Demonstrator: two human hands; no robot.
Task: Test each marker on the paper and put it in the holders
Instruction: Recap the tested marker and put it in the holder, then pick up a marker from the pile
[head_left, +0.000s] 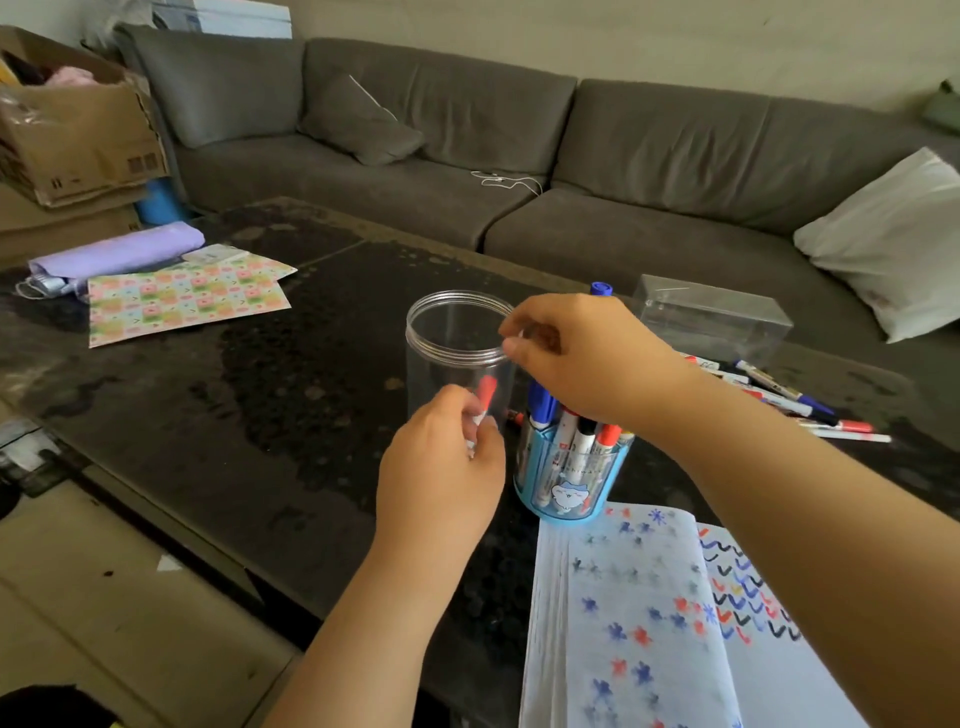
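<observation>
Loading red-capped marker (483, 402) into clear jar (457, 353).
Left hand (441, 467) pinches marker; right hand (582, 353) pinches jar rim. Blue holder (569, 483) full; loose markers (795, 402) remain untested.

No legible text anywhere.

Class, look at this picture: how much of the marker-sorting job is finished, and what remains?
Done: the blue holder is packed with markers, and the paper carries many test marks. In hand: the left hand grips a red-capped marker beside the clear jar, whose rim the right hand pinches. Left: loose markers lie on the table.
</observation>
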